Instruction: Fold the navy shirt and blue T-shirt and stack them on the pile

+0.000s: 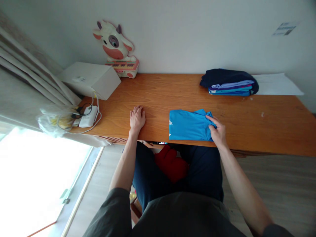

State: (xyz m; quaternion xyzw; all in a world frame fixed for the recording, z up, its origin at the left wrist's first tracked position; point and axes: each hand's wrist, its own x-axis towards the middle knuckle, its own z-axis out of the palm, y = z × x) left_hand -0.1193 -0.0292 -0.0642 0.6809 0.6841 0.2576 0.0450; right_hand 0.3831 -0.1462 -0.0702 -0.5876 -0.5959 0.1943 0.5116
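Observation:
A blue garment, folded into a flat rectangle, lies near the front edge of the wooden desk. White print shows along its left edge, and its right end is bunched. My right hand grips that right end between thumb and fingers. To the left of the garment, my left hand rests palm down on the bare wood, fingers stretched out and holding nothing. A stack of folded clothes, dark on top with purple and blue layers below, sits at the back right against the wall.
A white sheet of paper lies beside the stack. At the left are a white box, a cow-shaped toy keyboard, a white device with cables and a clear plastic bag. A red cloth item shows between my legs.

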